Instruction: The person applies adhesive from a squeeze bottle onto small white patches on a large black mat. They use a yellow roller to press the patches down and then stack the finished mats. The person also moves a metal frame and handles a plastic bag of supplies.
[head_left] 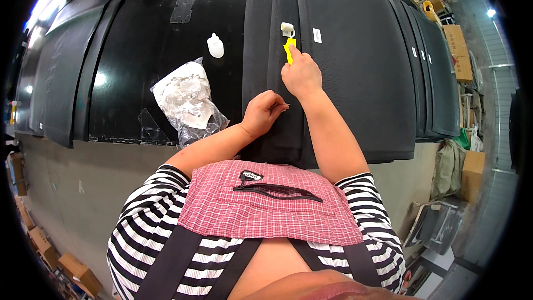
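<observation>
Black sheet mat [355, 66] on the tabletop [133, 72]: probably flexible, best lifted by its edges. Left hand [262, 113]: fingertips pinched together, contents unclear. Right hand [302, 74]: grasping the yellow handle [288, 51], the apt hold, of a hand roller [287, 29] over the mat, presumably light, rigid.

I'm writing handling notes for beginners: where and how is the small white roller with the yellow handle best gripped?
Probably by its flat-looking yellow handle, coming from the person's near side: the handle points back toward the body, with the white roller head at the far end. The right hand grips there, a finger laid forward along the handle.
</observation>
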Action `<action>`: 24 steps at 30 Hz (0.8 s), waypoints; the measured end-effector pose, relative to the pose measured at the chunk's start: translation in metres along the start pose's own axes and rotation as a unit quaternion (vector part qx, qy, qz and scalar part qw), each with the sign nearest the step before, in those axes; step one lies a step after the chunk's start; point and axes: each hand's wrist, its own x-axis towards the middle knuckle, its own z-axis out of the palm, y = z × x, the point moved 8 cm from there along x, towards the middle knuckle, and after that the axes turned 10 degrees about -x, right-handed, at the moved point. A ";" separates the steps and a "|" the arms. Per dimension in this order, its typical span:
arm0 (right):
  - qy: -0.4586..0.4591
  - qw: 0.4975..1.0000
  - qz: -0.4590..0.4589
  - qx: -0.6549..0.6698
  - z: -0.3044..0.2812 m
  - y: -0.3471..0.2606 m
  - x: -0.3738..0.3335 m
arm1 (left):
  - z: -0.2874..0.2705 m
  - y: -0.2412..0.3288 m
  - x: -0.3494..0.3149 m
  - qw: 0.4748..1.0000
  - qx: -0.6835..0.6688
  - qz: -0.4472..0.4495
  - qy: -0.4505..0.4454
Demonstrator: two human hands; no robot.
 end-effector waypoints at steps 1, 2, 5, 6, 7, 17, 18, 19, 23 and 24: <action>-0.003 1.000 0.002 -0.007 0.000 -0.001 0.002 | -0.001 0.000 0.001 1.000 -0.003 0.006 0.003; -0.018 1.000 0.006 -0.015 0.002 -0.001 0.004 | -0.001 -0.001 0.000 1.000 -0.002 0.008 0.002; -0.069 0.997 0.017 -0.037 0.004 0.000 0.011 | 0.000 -0.001 -0.001 1.000 -0.002 0.011 0.001; -0.089 0.995 0.017 -0.043 0.002 -0.001 0.016 | 0.000 0.000 0.000 1.000 -0.005 0.012 0.002; -0.109 0.993 0.018 -0.049 -0.001 -0.002 0.021 | -0.001 0.000 0.000 1.000 -0.007 0.011 0.003; -0.140 0.989 0.021 -0.030 -0.027 -0.001 0.061 | -0.003 -0.001 0.002 1.000 -0.019 0.016 0.007; -0.157 0.987 0.011 -0.036 -0.027 -0.001 0.062 | -0.003 0.000 0.002 1.000 -0.019 0.023 0.010; -0.132 0.991 0.008 -0.018 -0.030 0.001 0.063 | -0.004 0.001 0.003 0.999 -0.018 0.031 0.013; -0.082 0.996 0.021 0.042 -0.039 0.016 0.051 | -0.003 -0.003 0.001 1.000 -0.012 0.008 0.001; -0.083 0.995 0.031 0.055 -0.040 0.019 0.048 | -0.003 -0.003 0.002 1.000 -0.011 0.009 0.000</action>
